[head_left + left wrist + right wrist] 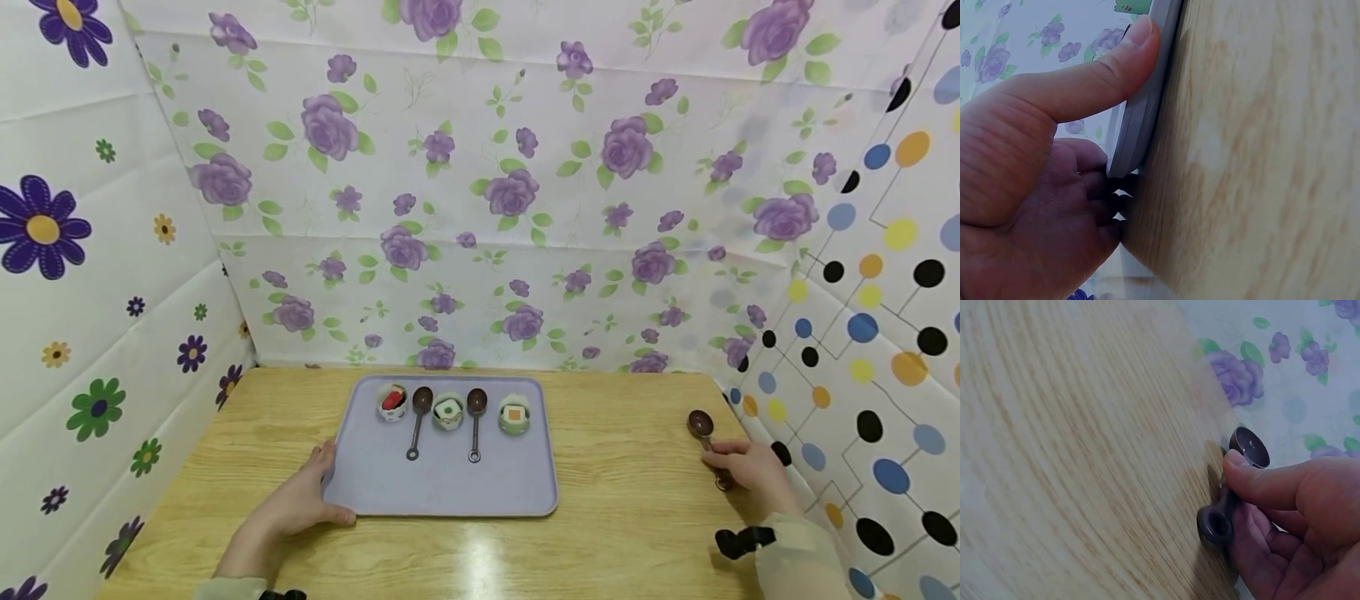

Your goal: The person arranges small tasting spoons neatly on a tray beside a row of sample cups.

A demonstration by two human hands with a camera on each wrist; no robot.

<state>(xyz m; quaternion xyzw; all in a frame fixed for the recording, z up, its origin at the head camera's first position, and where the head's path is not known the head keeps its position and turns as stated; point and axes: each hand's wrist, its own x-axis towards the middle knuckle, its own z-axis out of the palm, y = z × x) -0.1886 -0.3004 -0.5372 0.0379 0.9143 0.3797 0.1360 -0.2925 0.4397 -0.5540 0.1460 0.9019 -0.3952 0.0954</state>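
At the right end of the table, my right hand (pixel 753 475) pinches the handle of a brown measuring spoon (pixel 701 423) between thumb and fingers. The right wrist view shows its round bowl (pixel 1251 449) beyond the thumb and the ring end (pixel 1215 525) of its handle nearer me. My left hand (pixel 298 498) holds the near left corner of a pale lilac tray (pixel 442 492), thumb along the front edge and fingers along the left side. Two similar brown spoons, one left (pixel 422 402) and one right (pixel 477 402), lie on the tray, bowls away from me.
Three small cups stand along the tray's back: one with a red piece (pixel 392 403), a middle one (pixel 448 412), and one with an orange square (pixel 514 415). The wooden table (pixel 622 500) meets a flowered cloth wall (pixel 480 275) behind; patterned cloths also flank both sides.
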